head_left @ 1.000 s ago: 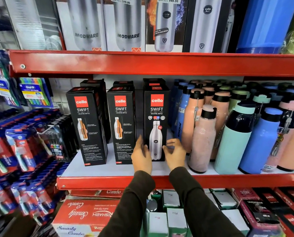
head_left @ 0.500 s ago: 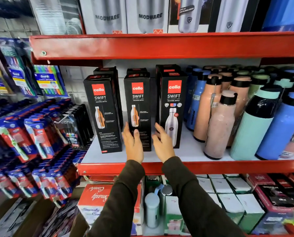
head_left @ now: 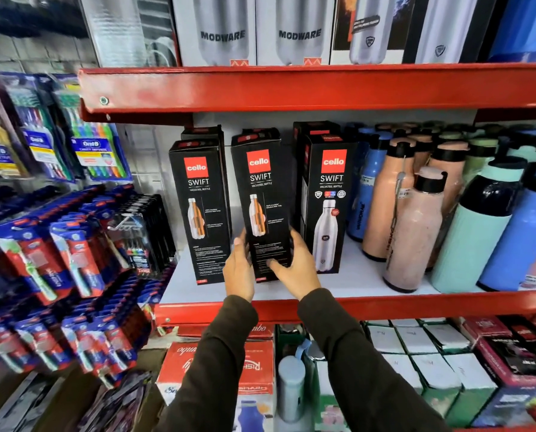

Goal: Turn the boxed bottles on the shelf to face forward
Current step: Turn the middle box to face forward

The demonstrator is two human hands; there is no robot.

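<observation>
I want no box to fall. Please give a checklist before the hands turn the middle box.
1. Left hand on middle box: ok.
2. Right hand on its other side: ok.
3. Gap to left box: narrow, not ok.
4. Gap to right box: narrow, not ok.
5. Box base flat on shelf: cannot tell, hands hide it.
6. Right box shows its front: ok.

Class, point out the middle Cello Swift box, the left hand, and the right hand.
Middle Cello Swift box (head_left: 262, 194): head view, front panel.
Left hand (head_left: 239, 272): head view, back of hand.
Right hand (head_left: 299, 269): head view, back of hand.
</observation>
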